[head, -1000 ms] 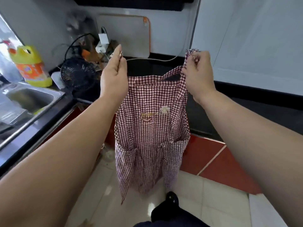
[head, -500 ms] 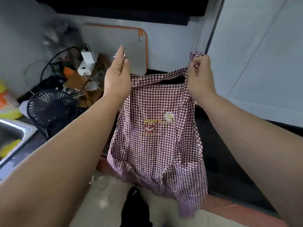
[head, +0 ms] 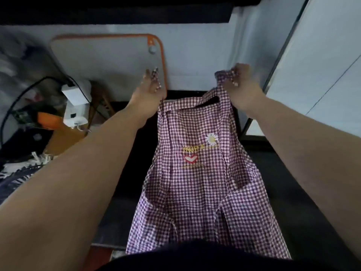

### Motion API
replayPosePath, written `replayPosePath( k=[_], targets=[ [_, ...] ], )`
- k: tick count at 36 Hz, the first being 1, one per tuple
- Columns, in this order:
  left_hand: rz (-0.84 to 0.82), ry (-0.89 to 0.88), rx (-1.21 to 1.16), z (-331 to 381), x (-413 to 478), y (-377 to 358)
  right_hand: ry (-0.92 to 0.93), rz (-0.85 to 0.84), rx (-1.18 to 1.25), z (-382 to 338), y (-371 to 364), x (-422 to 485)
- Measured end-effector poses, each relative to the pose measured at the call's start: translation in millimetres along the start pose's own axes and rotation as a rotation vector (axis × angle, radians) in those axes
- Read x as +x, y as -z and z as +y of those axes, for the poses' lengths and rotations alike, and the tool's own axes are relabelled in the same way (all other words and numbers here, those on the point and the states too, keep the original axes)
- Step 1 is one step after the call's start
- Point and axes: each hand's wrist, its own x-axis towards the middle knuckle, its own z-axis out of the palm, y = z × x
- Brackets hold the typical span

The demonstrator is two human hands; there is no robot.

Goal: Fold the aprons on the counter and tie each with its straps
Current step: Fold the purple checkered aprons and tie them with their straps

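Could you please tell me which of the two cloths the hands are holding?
The red-and-white checked apron, pinched at its top by the left hand and right hand; the navy striped cloth lies untouched.

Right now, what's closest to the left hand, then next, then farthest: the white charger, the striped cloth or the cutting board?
1. The cutting board, right behind the left hand.
2. The white charger, further left.
3. The striped cloth, far left, lower down.

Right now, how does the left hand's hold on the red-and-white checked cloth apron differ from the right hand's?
Left hand pinches an apron corner, fingers stretched upward; right hand curls its fingers round the other corner. Left hand overlaps the orange-rimmed grey board; right hand does not. Both hold the top.
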Motion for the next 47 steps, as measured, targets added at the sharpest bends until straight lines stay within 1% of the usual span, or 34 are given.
replayPosePath(
  k=[2,3,5,6,7,9,10,12,13,15,17,19,21,24,26,28,30,32,33,34,37,39,41,42,44,45,46,47],
  targets=[
    [-0.109,0.063,0.114,-18.4,-6.6,-3.9,-0.209,-0.17,-0.112,16.9,-11.2,-7.6],
    [-0.135,0.079,0.172,-27.9,-11.7,-6.1,-0.286,-0.212,-0.139,24.8,-17.9,-14.7],
    [-0.167,0.077,0.295,-42.9,-22.4,-7.9,-0.308,-0.238,-0.145,41.1,-28.4,-26.2],
    [-0.2,0.104,0.31,-50.8,-27.2,-8.5,-0.304,-0.26,-0.183,48.2,-31.9,-30.1],
    [-0.238,0.154,0.304,-63.1,-32.9,-9.5,-0.307,-0.317,-0.263,51.7,-36.5,-37.7],
    [-0.331,0.283,0.294,-83.9,-46.1,-9.0,-0.257,-0.43,-0.425,58.8,-40.6,-53.5],
    [-0.402,0.334,0.339,-95.1,-50.8,-7.7,-0.218,-0.494,-0.5,59.3,-41.9,-61.6],
    [-0.607,0.403,0.512,-115.8,-70.0,-7.2,-0.2,-0.723,-0.654,65.0,-44.3,-84.9],
    [-0.705,0.425,0.614,-123.4,-79.1,-7.2,-0.245,-0.861,-0.725,69.0,-44.9,-93.2],
    [-0.852,0.484,0.76,-141.2,-99.1,-13.1,-0.442,-1.119,-0.793,83.9,-44.1,-110.0],
    [-0.888,0.539,0.841,-154.8,-116.8,-19.4,-0.616,-1.271,-0.798,97.2,-43.5,-129.0],
    [-0.838,0.492,0.915,-166.1,-126.3,-24.5,-0.618,-1.305,-0.815,108.4,-46.9,-140.9],
    [-0.787,0.394,1.013,-172.3,-134.0,-29.1,-0.509,-1.248,-0.86,114.9,-50.3,-151.5],
    [-0.73,0.308,1.135,-180.9,-146.3,-34.6,-0.245,-1.142,-1.007,125.2,-51.6,-167.9],
    [-0.716,0.262,1.187,-187.9,-151.6,-36.8,-0.178,-1.136,-1.062,132.3,-51.9,-176.7],
    [-0.701,0.229,1.184,-194.6,-152.2,-37.2,-0.178,-1.191,-1.109,136.7,-52.8,-179.9],
    [-0.689,0.267,1.089,-196.6,-148.1,-35.5,-0.161,-1.17,-1.076,137.8,-52.8,-176.1],
    [-0.65,0.331,0.971,-190.4,-142.3,-33.3,-0.14,-1.093,-1.003,136.0,-50.9,-169.2],
    [-0.577,0.347,0.915,-187.3,-139.0,-33.0,-0.142,-1.042,-0.966,132.9,-49.1,-166.4],
    [-0.464,0.343,0.851,-182.7,-133.9,-33.7,-0.137,-0.967,-0.916,130.7,-48.2,-161.3],
    [-0.122,0.265,0.64,-166.6,-112.6,-42.3,-0.155,-0.721,-0.78,116.3,-48.7,-140.0],
    [-0.004,0.217,0.45,-149.8,-89.5,-49.4,-0.121,-0.597,-0.732,103.2,-50.6,-118.3],
    [0.066,0.189,0.286,-133.8,-68.6,-56.1,-0.059,-0.5,-0.652,90.1,-51.3,-98.1],
    [0.11,0.187,0.244,-128.3,-54.0,-58.5,-0.041,-0.43,-0.613,84.3,-51.3,-85.7],
    [0.192,0.159,0.217,-118.6,-30.9,-59.4,-0.019,-0.269,-0.55,78.6,-50.7,-64.6],
    [0.203,0.131,0.227,-117.5,-17.6,-59.0,-0.035,-0.219,-0.511,76.2,-51.5,-54.5],
    [0.18,0.116,0.24,-118.3,-10.8,-58.2,-0.057,-0.223,-0.483,76.6,-52.1,-50.0],
    [0.12,0.106,0.27,-123.0,-4.0,-56.9,-0.072,-0.259,-0.488,78.5,-54.1,-45.3]
  ],
)
